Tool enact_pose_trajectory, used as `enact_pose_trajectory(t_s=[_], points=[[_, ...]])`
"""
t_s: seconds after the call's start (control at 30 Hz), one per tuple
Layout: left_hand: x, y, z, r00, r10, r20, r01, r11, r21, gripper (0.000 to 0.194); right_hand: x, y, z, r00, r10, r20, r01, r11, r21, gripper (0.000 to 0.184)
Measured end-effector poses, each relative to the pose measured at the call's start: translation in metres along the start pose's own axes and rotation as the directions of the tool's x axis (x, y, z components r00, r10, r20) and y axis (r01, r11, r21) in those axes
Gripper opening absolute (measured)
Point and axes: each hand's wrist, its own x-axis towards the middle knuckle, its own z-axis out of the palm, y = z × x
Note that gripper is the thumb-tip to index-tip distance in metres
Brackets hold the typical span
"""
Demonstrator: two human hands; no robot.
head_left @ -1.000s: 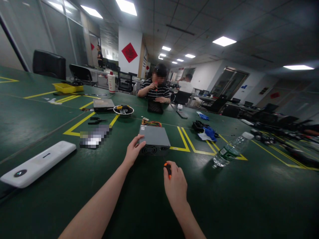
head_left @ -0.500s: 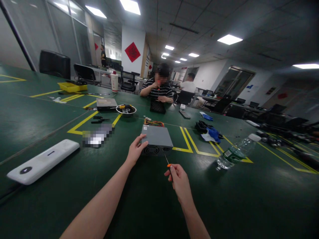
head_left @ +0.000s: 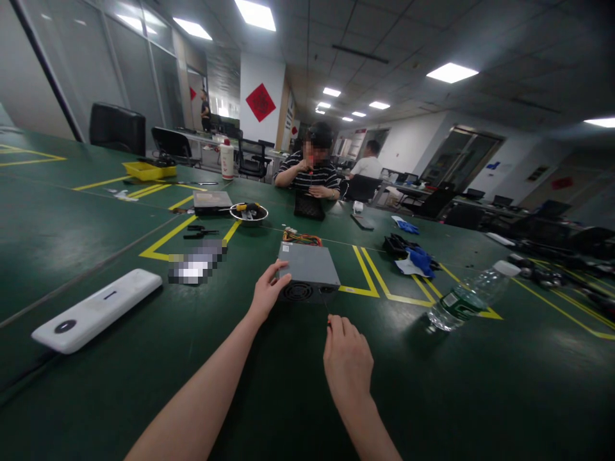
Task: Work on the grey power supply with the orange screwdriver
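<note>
A grey computer power supply unit (head_left: 311,262) lies on the green table, its fan grille and socket side facing me and its bundled coloured cables (head_left: 302,239) at the back. My left hand (head_left: 266,291) grips its left side, fingers on the top and the thumb near the front edge. In my right hand (head_left: 348,355) is a screwdriver (head_left: 329,319), the fist wrapped round its handle so that only a bit of orange shows. Its thin shaft points up to the front face, beside the socket; the exact contact of the tip is too small to tell.
Left are a white power strip-like device (head_left: 98,310), a blurred-out phone-like object (head_left: 196,264), a metal bowl of tools (head_left: 250,221) and a yellow tray (head_left: 148,171). A tilted water bottle (head_left: 468,301) and blue gloves (head_left: 420,262) lie right. Opposite sits a co-worker (head_left: 310,173).
My right hand has turned over on the screwdriver, its back now facing up and covering most of the orange handle. The left hand keeps its hold on the power supply unit. The view has shifted slightly.
</note>
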Motion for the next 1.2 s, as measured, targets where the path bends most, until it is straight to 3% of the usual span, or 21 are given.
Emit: enact_pose_trajectory(t_s=[0.07,0.13,0.2,0.27,0.33,0.4,0.53,0.63,0.77,0.9,1.07,1.2], points=[[-0.001,0.000,0.000,1.000,0.008,0.001,-0.008,1.000,-0.004,0.038,0.002,0.003,0.003,0.994,0.109,0.026,-0.112,0.976,0.184,0.022],[-0.002,0.002,0.001,1.000,0.018,0.001,-0.018,1.000,-0.004,0.038,0.004,0.007,0.005,0.965,0.234,0.119,-0.263,0.852,0.452,0.027],[-0.002,0.003,0.001,1.000,0.017,-0.003,-0.017,1.000,0.002,0.039,0.006,0.012,0.006,0.923,0.282,0.264,-0.383,0.581,0.718,0.032],[-0.003,0.003,0.002,1.000,0.012,-0.008,-0.012,1.000,0.015,0.040,0.007,0.016,0.005,0.860,0.293,0.417,-0.488,0.232,0.842,0.035],[-0.003,0.002,0.002,1.000,0.021,-0.015,-0.020,0.999,0.038,0.040,0.007,0.019,0.001,0.795,0.274,0.541,-0.557,-0.025,0.830,0.041],[-0.004,0.000,0.004,0.998,0.057,-0.020,-0.056,0.996,0.066,0.038,0.006,0.021,-0.002,0.747,0.249,0.616,-0.583,-0.197,0.788,0.044],[-0.005,-0.003,0.006,0.993,0.110,-0.032,-0.105,0.987,0.123,0.037,0.007,0.020,0.001,0.681,0.257,0.685,-0.566,-0.409,0.716,0.025],[-0.005,-0.004,0.007,0.997,0.077,-0.028,-0.073,0.990,0.125,0.040,0.008,0.018,0.008,0.648,0.150,0.747,-0.602,-0.500,0.622,0.015],[-0.004,-0.005,0.006,0.999,0.035,0.009,-0.036,0.995,0.092,0.041,0.009,0.016,0.011,0.624,0.045,0.780,-0.666,-0.491,0.561,0.020],[-0.002,-0.005,0.004,1.000,0.013,0.028,-0.015,0.998,0.068,0.042,0.008,0.018,0.013,0.665,0.128,0.735,-0.661,-0.357,0.660,0.020],[-0.003,-0.001,0.003,0.999,0.008,0.037,-0.010,0.998,0.068,0.041,0.011,0.026,0.019,0.786,0.248,0.566,-0.591,0.037,0.806,0.035],[-0.003,0.000,0.003,0.999,0.020,0.037,-0.023,0.996,0.088,0.040,0.010,0.029,0.014,0.901,0.242,0.360,-0.433,0.505,0.747,0.032]])
